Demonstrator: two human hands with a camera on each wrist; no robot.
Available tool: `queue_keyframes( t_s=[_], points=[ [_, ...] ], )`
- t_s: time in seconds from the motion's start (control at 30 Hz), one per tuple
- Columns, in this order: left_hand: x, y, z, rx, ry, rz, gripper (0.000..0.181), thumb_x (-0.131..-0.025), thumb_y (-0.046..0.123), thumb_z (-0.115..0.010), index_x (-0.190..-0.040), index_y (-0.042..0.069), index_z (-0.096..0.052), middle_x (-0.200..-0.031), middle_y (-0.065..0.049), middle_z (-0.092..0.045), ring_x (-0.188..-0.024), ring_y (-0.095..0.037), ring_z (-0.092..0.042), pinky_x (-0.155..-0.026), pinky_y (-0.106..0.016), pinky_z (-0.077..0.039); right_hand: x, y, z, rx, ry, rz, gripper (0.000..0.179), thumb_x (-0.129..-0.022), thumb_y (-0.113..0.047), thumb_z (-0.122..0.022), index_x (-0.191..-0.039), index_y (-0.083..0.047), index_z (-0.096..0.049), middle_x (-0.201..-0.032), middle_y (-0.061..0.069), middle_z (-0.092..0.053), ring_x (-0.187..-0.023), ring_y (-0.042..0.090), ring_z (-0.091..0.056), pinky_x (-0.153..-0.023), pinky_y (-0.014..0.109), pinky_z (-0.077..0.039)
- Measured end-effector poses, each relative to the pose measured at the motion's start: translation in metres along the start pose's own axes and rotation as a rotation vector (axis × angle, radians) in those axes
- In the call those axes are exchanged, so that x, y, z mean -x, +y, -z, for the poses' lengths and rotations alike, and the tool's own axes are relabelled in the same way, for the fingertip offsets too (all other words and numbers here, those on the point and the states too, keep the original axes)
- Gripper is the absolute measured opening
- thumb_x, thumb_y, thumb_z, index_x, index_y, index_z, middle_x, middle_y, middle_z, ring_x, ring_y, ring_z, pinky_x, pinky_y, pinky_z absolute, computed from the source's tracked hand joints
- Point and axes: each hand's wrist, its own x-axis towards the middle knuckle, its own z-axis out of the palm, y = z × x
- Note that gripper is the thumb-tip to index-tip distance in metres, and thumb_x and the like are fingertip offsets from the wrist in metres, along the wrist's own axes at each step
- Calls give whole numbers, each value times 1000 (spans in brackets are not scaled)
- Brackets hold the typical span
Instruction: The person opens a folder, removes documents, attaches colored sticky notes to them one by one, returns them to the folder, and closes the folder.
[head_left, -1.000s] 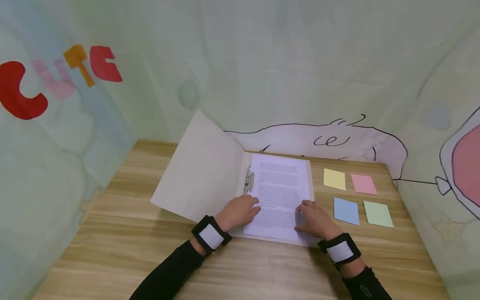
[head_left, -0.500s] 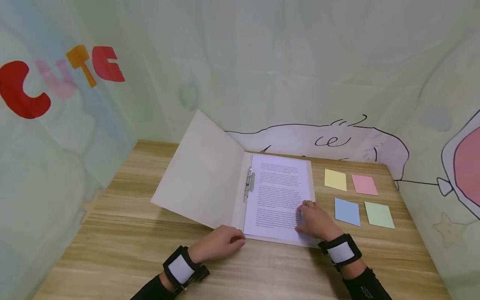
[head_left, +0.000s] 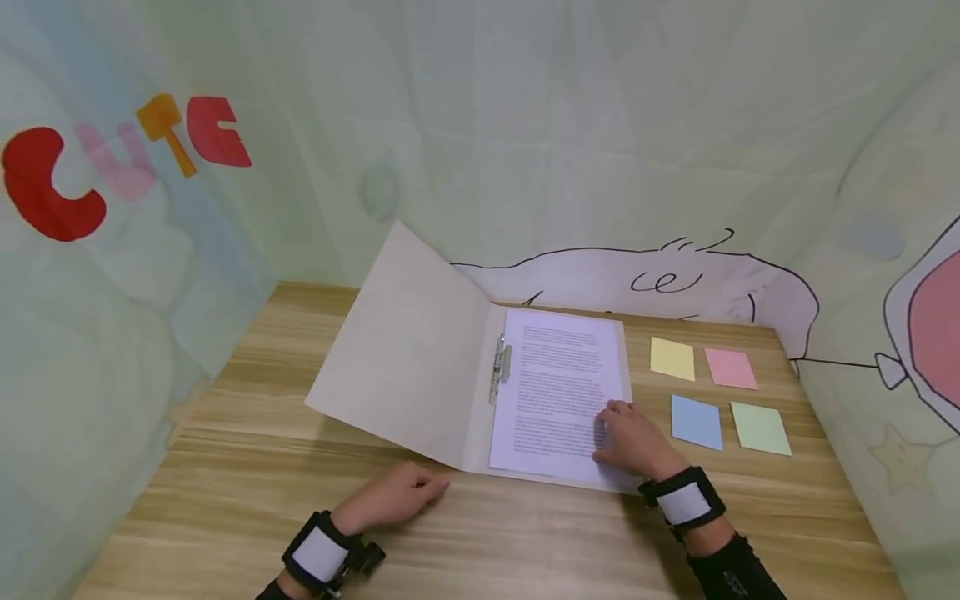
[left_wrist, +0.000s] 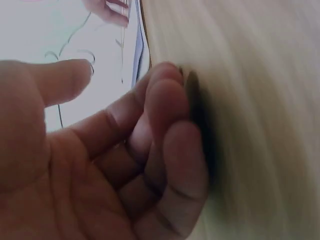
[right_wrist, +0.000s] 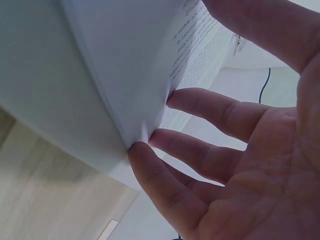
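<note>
A folder (head_left: 405,350) lies open on the table, its left cover tilted up. Inside, printed sheets (head_left: 558,392) rest beside a metal clip (head_left: 500,369) at the spine. My right hand (head_left: 637,442) touches the lower right of the sheets; in the right wrist view its fingertips (right_wrist: 175,97) press on the paper with the fingers spread. My left hand (head_left: 393,496) is over the table in front of the folder, apart from it. Its fingers (left_wrist: 170,110) are loosely curled in the left wrist view, with nothing in them.
Right of the folder lie yellow (head_left: 672,358), pink (head_left: 731,368), blue (head_left: 697,422) and green (head_left: 761,428) sticky notes. A printed cloth backdrop (head_left: 480,150) rises behind the wooden table (head_left: 225,500) and along its sides.
My left hand has let go of the sheets near the clip and moved down and left, off the folder. The right hand has stayed in place on the paper.
</note>
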Motion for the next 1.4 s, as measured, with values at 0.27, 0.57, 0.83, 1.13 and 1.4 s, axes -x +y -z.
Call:
queue_keyframes(
  t_s=[0.27, 0.57, 0.83, 1.13, 1.4],
  points=[
    [-5, -19, 14, -13, 326, 117, 43, -90, 44, -60, -109, 5, -67, -95, -3, -67, -83, -13, -60, -72, -32, -49, 0, -1, -1, -2, 5, 3, 58, -72, -28, -82, -115, 5, -60, -122, 25, -54, -112, 40, -49, -95, 51, -39],
    [-19, -16, 8, 208, 498, 66, 50, -93, 33, -61, -134, 6, -49, -121, -10, -61, -91, -17, -63, -83, -35, -48, -1, -5, -2, -17, 3, -30, 66, -76, -37, -77, -125, 2, -57, -125, 25, -52, -114, 41, -48, -94, 53, -40],
    [-31, -8, -3, 453, 653, 20, 34, -92, 5, -61, -123, -4, -51, -104, -24, -63, -68, -25, -67, -54, -37, -54, 1, -12, -6, -12, 30, -36, 80, -75, -49, -75, -132, 1, -50, -124, 27, -49, -106, 40, -49, -89, 53, -43],
    [-37, -6, -2, 239, 788, -46, 23, -90, 0, -58, -112, -9, -58, -104, -19, -66, -93, -27, -64, -78, -38, -51, 1, -14, -9, -23, 15, 29, 79, -79, -46, -72, -139, -1, -45, -144, 30, -31, -130, 52, -26, -103, 59, -26],
    [-36, -7, 3, 83, 819, 44, 23, -95, 11, -54, -86, -6, -66, -74, -11, -67, -65, -15, -58, -57, -33, -49, 3, -13, -13, 8, 16, 48, 76, -81, -49, -69, -138, -4, -47, -143, 29, -34, -128, 53, -29, -102, 57, -28]
  ],
)
